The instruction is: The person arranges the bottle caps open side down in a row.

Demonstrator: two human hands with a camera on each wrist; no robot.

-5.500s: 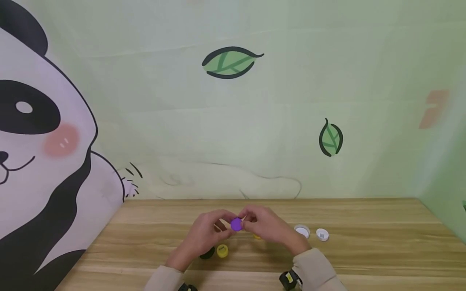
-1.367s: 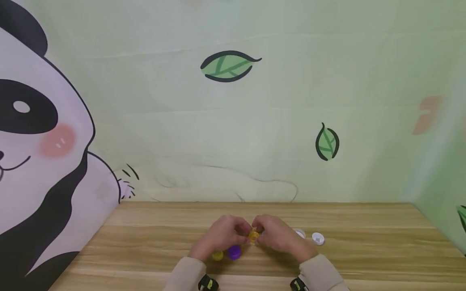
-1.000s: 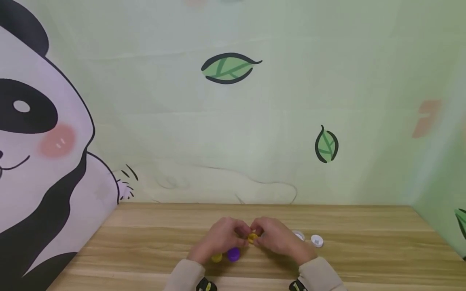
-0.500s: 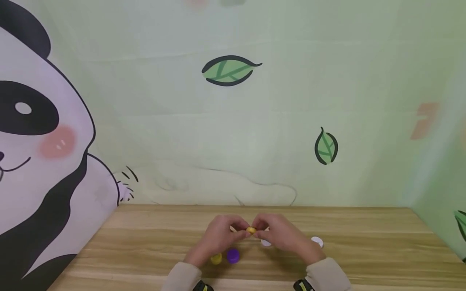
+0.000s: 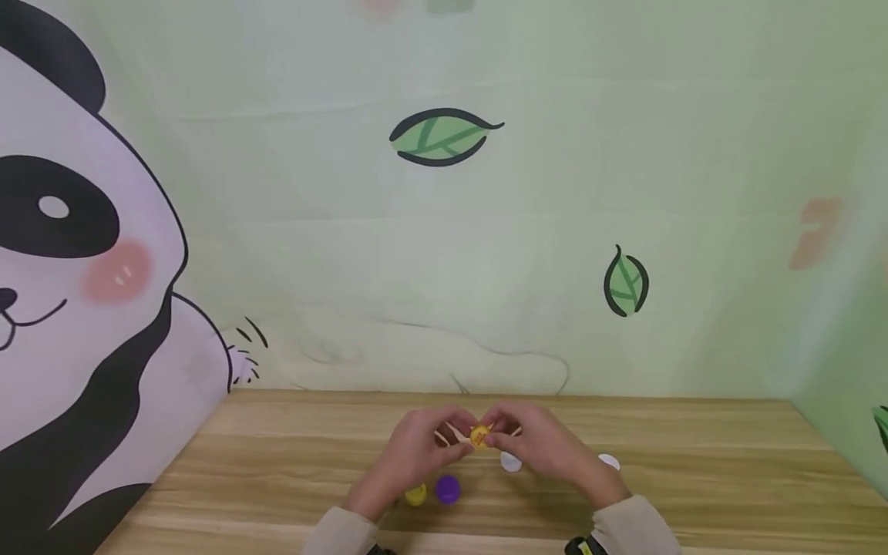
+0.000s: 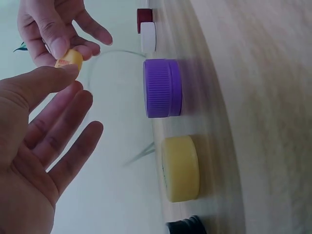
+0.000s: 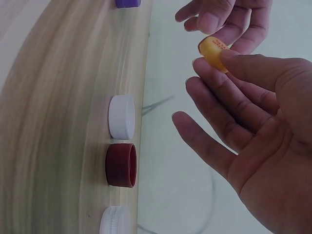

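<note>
Between my hands is a small orange-yellow bottle cap with red print on its face, held above the table. My left hand pinches its left side between thumb and forefinger, and the other fingers spread loosely, as the left wrist view shows. From the opposite side my right hand grips the same cap with thumb and fingertips. Below the left hand a purple cap and a yellow cap sit on the wood. A white cap lies under the right hand.
The right wrist view shows a dark red cap between a white ribbed cap and another white cap. A black cap stands beyond the yellow one. Behind the wooden table rises a printed wall.
Earlier both hands held the purple cap, which now sits on the table beside the yellow one. The orange-yellow cap has since been lifted and tilted, turning its printed face toward the head camera.
</note>
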